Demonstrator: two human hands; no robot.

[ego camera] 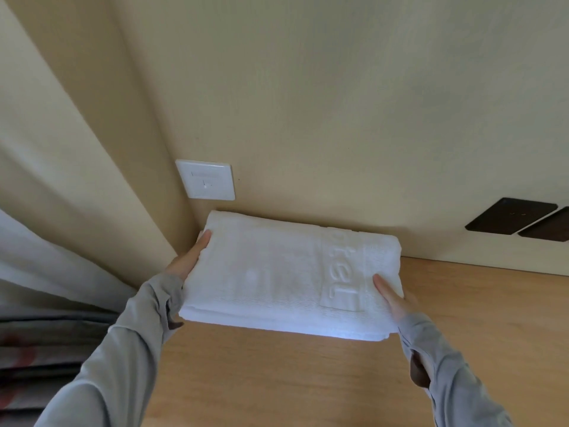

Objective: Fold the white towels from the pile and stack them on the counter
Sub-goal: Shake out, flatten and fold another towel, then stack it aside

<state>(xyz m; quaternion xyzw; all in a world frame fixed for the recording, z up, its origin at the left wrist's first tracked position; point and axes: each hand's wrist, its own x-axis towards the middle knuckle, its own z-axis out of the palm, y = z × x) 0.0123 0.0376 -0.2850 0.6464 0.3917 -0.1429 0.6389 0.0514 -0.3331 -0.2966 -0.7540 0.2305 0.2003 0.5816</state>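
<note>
Just below the wall socket [205,180], folded towel [277,272] sits on the bench [308,380]. Left hand [191,257] & right hand [389,295] flat, fingers straight, pressing its ends, prob. squaring edges for stacking. One towel or several? Unclear.

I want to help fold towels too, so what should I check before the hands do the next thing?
1. Towel folded: ok, the towel is a neat rectangle.
2. On the counter: ok, it lies on the counter close to the wall.
3. Hands placed: ok, the left hand is at its left edge and the right hand at its right edge.
4. Edges lined up: cannot tell, the front right corner looks a bit uneven.
5. Another towel underneath: cannot tell.
6. Pile of unfolded towels: cannot tell, it is not in view.
</note>
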